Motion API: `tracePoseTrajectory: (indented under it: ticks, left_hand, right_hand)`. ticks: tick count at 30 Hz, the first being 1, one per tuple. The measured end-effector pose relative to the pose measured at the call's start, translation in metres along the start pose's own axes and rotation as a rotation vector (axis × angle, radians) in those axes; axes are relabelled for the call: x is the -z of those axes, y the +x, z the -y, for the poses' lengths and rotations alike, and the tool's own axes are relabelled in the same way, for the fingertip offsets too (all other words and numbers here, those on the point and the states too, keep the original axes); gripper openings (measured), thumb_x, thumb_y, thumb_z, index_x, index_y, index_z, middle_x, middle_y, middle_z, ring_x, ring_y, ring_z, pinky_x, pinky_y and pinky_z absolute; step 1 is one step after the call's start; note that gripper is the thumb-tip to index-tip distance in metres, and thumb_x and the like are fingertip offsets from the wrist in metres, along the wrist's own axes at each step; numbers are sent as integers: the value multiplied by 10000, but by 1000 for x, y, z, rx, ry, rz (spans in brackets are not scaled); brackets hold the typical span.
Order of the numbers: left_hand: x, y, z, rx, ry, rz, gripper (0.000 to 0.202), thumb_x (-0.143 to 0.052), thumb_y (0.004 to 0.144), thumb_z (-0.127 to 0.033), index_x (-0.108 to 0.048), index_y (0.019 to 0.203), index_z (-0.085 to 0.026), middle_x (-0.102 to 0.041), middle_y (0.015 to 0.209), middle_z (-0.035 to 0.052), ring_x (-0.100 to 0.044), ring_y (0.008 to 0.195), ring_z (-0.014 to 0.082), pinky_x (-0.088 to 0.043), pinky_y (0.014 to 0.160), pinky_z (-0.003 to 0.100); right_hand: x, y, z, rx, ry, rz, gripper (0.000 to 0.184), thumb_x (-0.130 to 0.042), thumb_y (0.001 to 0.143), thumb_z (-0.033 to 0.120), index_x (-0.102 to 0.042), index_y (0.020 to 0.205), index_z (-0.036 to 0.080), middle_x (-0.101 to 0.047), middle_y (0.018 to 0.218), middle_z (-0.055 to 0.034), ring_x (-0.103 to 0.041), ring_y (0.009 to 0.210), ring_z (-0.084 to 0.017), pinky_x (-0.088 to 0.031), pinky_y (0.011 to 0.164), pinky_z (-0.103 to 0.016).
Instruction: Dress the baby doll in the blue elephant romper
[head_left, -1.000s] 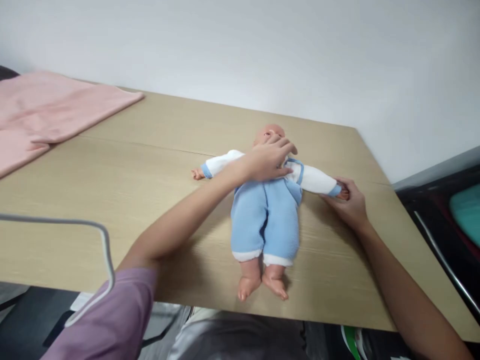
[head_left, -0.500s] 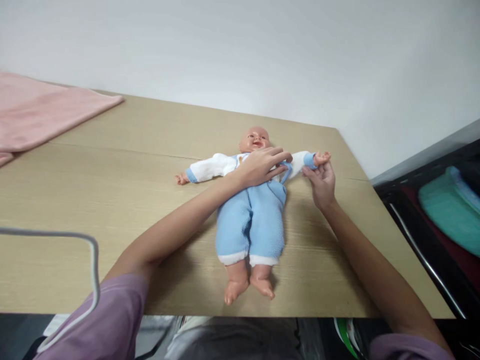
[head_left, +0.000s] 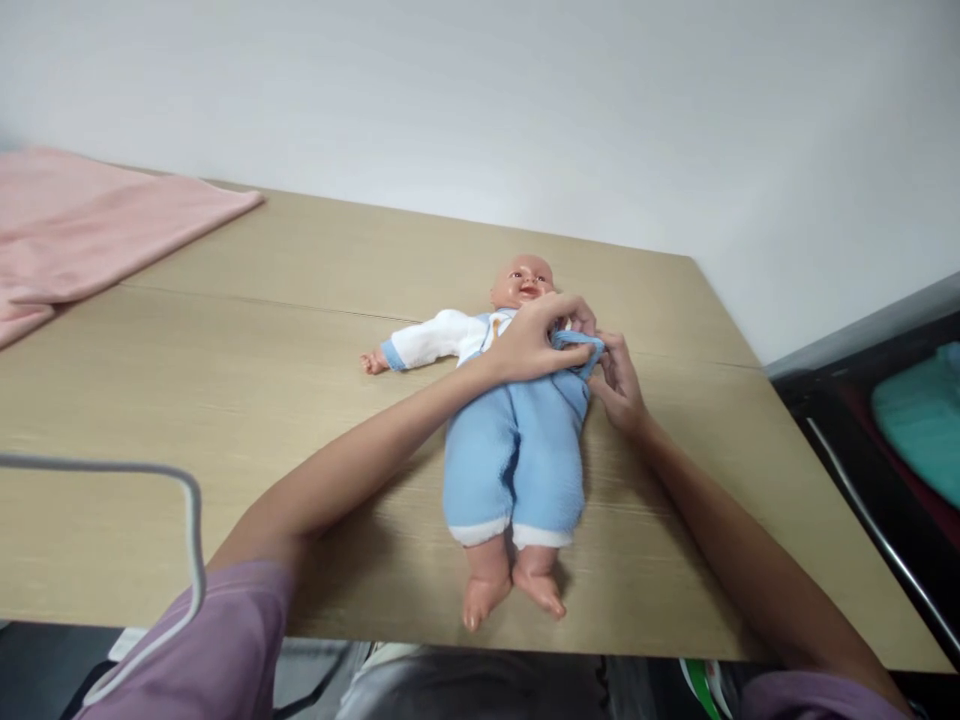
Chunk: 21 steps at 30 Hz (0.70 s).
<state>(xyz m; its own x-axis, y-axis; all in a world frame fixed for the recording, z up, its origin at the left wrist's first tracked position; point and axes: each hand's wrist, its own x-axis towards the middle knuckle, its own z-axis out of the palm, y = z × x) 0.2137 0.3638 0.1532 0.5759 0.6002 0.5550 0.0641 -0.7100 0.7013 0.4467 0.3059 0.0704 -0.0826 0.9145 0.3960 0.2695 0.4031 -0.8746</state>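
Note:
A bald baby doll (head_left: 523, 280) lies on its back, feet towards me. It wears light blue overalls (head_left: 480, 460) over a white top with blue cuffs. Across its chest rests my left hand (head_left: 534, 335), thumb and fingers closed on the blue overall strap (head_left: 581, 342) at the doll's shoulder on the right side of the view. Right beside it, my right hand (head_left: 619, 385) has its fingers bent around the edge of that same strap. The doll's arm on that side is hidden by my hands. Its other arm (head_left: 431, 342) stretches out to the left.
The doll lies on a wooden table (head_left: 247, 400) that meets a white wall. A pink cloth (head_left: 112, 220) is spread at the far left. A pale cable (head_left: 191, 530) hangs at the front left. Beyond the right edge stands a dark object with a teal item (head_left: 922, 410).
My right hand has left the doll's hand and moved left to the blue strap. The doll's outstretched arm on that side has gone out of sight. My left hand stays at the strap.

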Motion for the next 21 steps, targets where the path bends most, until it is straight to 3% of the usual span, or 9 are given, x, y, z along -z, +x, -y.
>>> tracePoseTrajectory:
  ticks: [5, 8, 11, 16, 21]
  left_hand:
    - [-3, 6, -1, 258, -111, -10, 113, -694, 927, -292, -675, 999, -207, -755, 1015, 52, -712, 998, 235, -570, 956, 382]
    - [0, 8, 1, 319, -62, 34, 151, -703, 948, -349, -656, 983, -210, -738, 988, 40, -708, 996, 241, -555, 940, 380]
    - [4, 8, 4, 296, 54, 118, 197, -680, 959, -409, -621, 917, -226, -723, 956, 35, -696, 973, 248, -527, 913, 384]
    - [4, 6, 12, 237, 250, 122, 202, -635, 981, -397, -560, 877, -240, -739, 967, 68, -686, 950, 259, -511, 895, 399]
    - [2, 5, 17, 241, 293, 136, 110, -620, 980, -323, -627, 1027, -223, -788, 1046, 94, -720, 975, 276, -523, 897, 404]
  right_hand:
    - [-7, -6, 7, 98, -78, 2, 522, -756, 933, 745, -710, 1255, 337, -662, 1378, -89, -643, 1238, -345, -563, 1158, -566]
    - [-17, -8, 11, 39, 13, -83, 441, -780, 942, 724, -697, 1120, 330, -684, 1306, -78, -658, 1267, -327, -553, 1185, -537]
    - [-26, -7, 13, -76, 188, -202, 366, -771, 979, 659, -618, 1037, 332, -707, 1187, -49, -699, 1205, -279, -590, 1143, -479]
    - [-33, -4, 9, -228, 357, -273, 419, -811, 927, 623, -543, 1048, 325, -709, 1074, 0, -724, 976, -207, -651, 904, -352]
    - [-33, -5, 1, -272, 260, -344, 429, -781, 936, 671, -560, 1019, 313, -611, 855, 56, -606, 700, -139, -558, 650, -241]
